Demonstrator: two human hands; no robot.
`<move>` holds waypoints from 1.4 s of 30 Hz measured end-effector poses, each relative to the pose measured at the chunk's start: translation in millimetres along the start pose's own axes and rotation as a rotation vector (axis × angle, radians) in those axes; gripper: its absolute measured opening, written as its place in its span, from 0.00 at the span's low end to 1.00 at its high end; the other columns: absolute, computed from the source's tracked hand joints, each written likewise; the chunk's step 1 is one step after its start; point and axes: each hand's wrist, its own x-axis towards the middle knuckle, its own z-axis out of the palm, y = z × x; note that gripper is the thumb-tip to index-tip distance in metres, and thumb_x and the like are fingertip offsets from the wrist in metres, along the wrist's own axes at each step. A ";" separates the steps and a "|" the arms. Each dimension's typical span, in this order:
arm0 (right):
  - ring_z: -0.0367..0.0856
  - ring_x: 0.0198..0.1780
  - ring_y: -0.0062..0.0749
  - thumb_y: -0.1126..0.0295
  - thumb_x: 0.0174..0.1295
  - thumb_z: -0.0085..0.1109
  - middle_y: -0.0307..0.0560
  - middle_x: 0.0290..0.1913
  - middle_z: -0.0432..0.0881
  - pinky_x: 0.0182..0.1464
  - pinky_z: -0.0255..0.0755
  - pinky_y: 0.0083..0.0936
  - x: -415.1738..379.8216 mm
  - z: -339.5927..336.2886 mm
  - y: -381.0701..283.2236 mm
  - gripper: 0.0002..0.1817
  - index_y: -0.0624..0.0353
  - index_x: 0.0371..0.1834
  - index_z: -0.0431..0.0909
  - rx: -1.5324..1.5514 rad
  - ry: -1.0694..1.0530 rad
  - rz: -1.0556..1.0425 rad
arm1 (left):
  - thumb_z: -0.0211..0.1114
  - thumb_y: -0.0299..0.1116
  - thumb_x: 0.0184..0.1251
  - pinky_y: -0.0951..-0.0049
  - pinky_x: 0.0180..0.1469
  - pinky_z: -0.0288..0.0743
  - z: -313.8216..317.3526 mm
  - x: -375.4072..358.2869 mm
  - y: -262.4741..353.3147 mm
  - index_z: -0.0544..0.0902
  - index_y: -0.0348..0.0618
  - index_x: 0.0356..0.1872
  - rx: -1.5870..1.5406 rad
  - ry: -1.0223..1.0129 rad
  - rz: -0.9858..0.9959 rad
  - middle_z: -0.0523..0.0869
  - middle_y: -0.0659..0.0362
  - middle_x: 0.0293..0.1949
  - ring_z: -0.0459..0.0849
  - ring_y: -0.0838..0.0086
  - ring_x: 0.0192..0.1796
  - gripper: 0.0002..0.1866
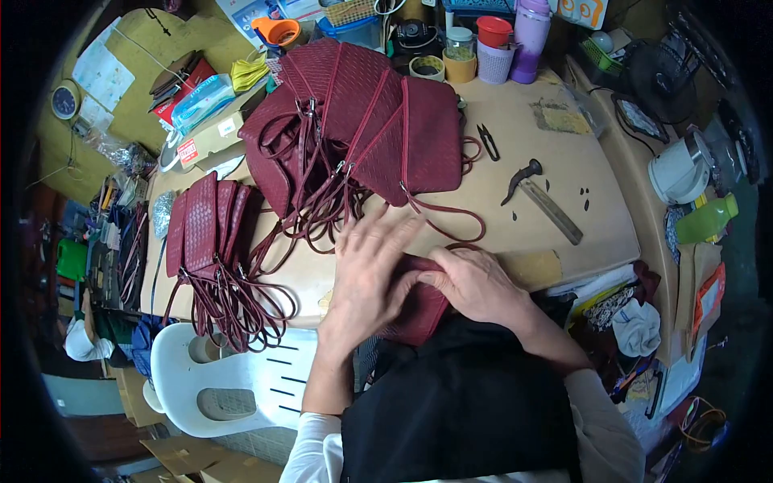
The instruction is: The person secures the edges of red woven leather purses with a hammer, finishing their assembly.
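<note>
A dark red leather pouch (420, 315) is at the table's near edge, close to my body, its upper part partly hidden by my hands. My right hand (481, 288) is closed on the pouch's top edge, thumb on the near side. My left hand (362, 270) has its fingers stretched out above the pouch's left side, slightly blurred; its thumb lies close to or against the leather. Beyond my hands lies a big overlapping pile of dark red woven pouches (354, 97) with zips and thin straps. A smaller stack of pouches (201, 225) sits to the left, its straps hanging over the edge.
On the right of the table (499, 217) lie a hammer (551, 211) and black thread snips (488, 142). Cups and a purple bottle (530, 40) stand at the back. A white plastic chair (233, 386) is at the lower left. Folded cloths (636, 326) lie at the right.
</note>
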 end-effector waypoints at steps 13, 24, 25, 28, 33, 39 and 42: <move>0.76 0.32 0.14 0.73 0.66 0.59 0.38 0.28 0.79 0.37 0.71 0.17 -20.3 26.3 30.9 0.07 0.64 0.33 0.73 0.622 0.072 0.051 | 0.67 0.27 0.60 0.79 0.38 0.66 -40.8 -32.2 -21.8 0.83 0.33 0.34 -0.641 0.409 -0.555 0.80 0.62 0.27 0.75 0.80 0.31 0.07; 0.83 0.37 0.31 0.67 0.63 0.63 0.49 0.32 0.83 0.39 0.74 0.33 -35.4 34.8 13.7 0.10 0.62 0.36 0.75 0.550 -0.504 -0.049 | 0.61 0.25 0.64 0.78 0.38 0.65 -89.6 -21.1 -48.4 0.82 0.31 0.35 -0.215 0.238 -0.445 0.78 0.60 0.26 0.72 0.78 0.30 0.06; 0.83 0.37 0.31 0.67 0.63 0.63 0.49 0.32 0.83 0.39 0.74 0.33 -36.0 36.5 9.9 0.10 0.62 0.36 0.75 0.560 -0.513 -0.054 | 0.60 0.27 0.65 0.78 0.42 0.69 -88.1 -9.2 -47.7 0.83 0.32 0.37 -0.262 0.214 -0.448 0.82 0.59 0.28 0.77 0.77 0.34 0.07; 0.84 0.38 0.30 0.70 0.59 0.67 0.48 0.40 0.85 0.38 0.77 0.28 -33.3 55.0 9.0 0.11 0.59 0.43 0.80 0.684 0.009 -0.085 | 0.59 0.29 0.68 0.76 0.45 0.72 -74.4 4.0 -80.2 0.83 0.33 0.42 -0.355 -0.041 -0.506 0.85 0.57 0.33 0.80 0.76 0.39 0.10; 0.79 0.29 0.35 0.74 0.60 0.63 0.44 0.29 0.74 0.33 0.74 0.28 -25.3 32.5 5.6 0.05 0.60 0.38 0.81 0.406 0.228 -0.381 | 0.61 0.36 0.69 0.75 0.44 0.73 44.3 -17.3 -102.2 0.83 0.36 0.45 -0.757 -0.421 -0.450 0.86 0.56 0.33 0.81 0.76 0.38 0.13; 0.77 0.35 0.41 0.67 0.55 0.68 0.47 0.33 0.74 0.41 0.71 0.35 -42.8 20.2 49.3 0.11 0.59 0.37 0.80 0.164 -0.154 -0.115 | 0.60 0.32 0.66 0.43 0.68 0.51 89.3 -29.9 -32.2 0.70 0.43 0.63 0.023 -0.101 -0.269 0.68 0.46 0.66 0.65 0.50 0.67 0.24; 0.78 0.36 0.45 0.66 0.54 0.67 0.47 0.33 0.74 0.41 0.72 0.38 -54.1 26.4 58.3 0.10 0.58 0.36 0.82 -0.009 -0.135 -0.188 | 0.56 0.34 0.69 0.42 0.73 0.40 87.5 -58.5 -0.5 0.62 0.41 0.70 -0.073 -0.303 -0.241 0.60 0.45 0.72 0.55 0.51 0.75 0.29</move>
